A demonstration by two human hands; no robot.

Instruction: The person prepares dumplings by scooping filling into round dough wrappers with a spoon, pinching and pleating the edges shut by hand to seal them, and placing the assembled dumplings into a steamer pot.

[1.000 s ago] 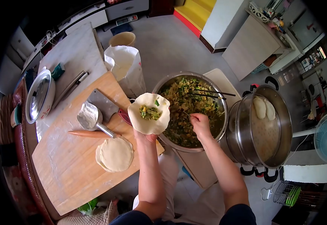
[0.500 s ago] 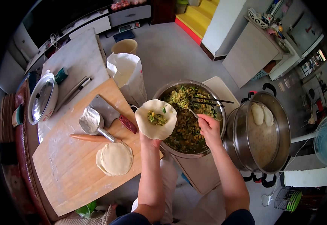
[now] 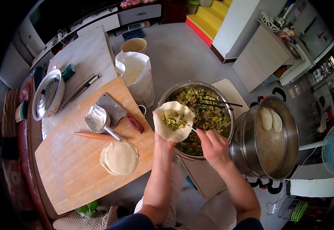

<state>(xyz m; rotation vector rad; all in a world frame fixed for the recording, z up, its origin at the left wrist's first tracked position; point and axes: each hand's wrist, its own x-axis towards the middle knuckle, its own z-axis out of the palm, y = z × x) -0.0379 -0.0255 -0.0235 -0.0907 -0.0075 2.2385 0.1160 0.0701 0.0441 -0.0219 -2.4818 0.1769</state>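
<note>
My left hand (image 3: 164,143) holds a round dough wrapper (image 3: 160,131) from below, over the near left rim of a large metal bowl (image 3: 231,128). Most of its fingers are hidden under the dough. A mound of chopped green and yellow filling (image 3: 175,121) lies in the wrapper. Closed around a thin metal spoon (image 3: 191,128), my right hand (image 3: 214,147) keeps the spoon's tip at the filling in the wrapper. More filling (image 3: 213,124) fills the bowl, where a pair of dark chopsticks (image 3: 222,103) rests across the far right side.
On the wooden board (image 3: 63,168) lie stacked wrappers (image 3: 121,159), a rolling pin (image 3: 92,135), a flour scoop (image 3: 97,118) and a cleaver (image 3: 111,108). A steamer pot (image 3: 295,153) at right contains two dumplings (image 3: 271,119). A white sack (image 3: 138,88) stands beyond the board.
My right hand has brought the spoon from the bowl across to the wrapper, and the mound there is larger. The whole view has shifted slightly.
</note>
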